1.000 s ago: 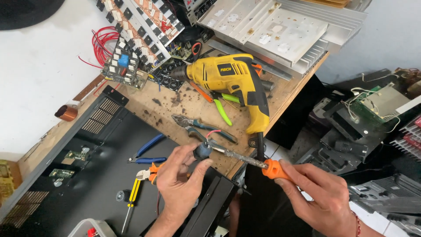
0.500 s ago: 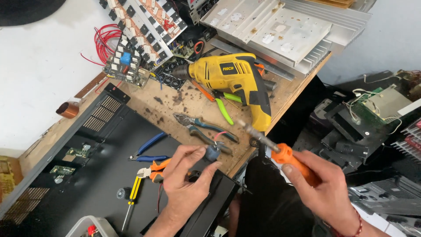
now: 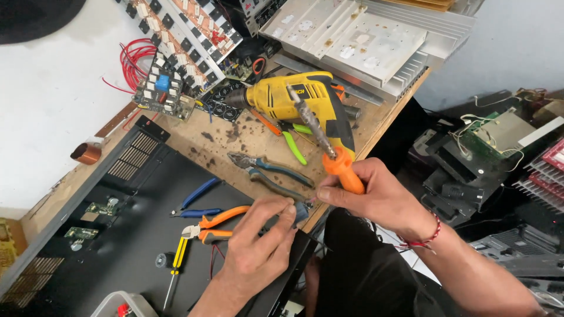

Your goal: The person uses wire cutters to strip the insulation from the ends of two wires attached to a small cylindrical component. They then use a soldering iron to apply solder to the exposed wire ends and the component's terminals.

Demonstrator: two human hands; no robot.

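While the right hand [image 3: 376, 196] grips an orange-handled soldering iron [image 3: 329, 147], tip raised over the yellow drill [image 3: 299, 100], the left hand [image 3: 261, 249] pinches a small dark component [image 3: 301, 210] just below that drill. Grey-handled pliers [image 3: 267, 169] lie beside the drill; orange-handled cutters [image 3: 214, 226] sit near the left hand.

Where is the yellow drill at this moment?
The yellow drill lies on the wooden workbench at upper centre, behind the soldering iron held in the right hand.
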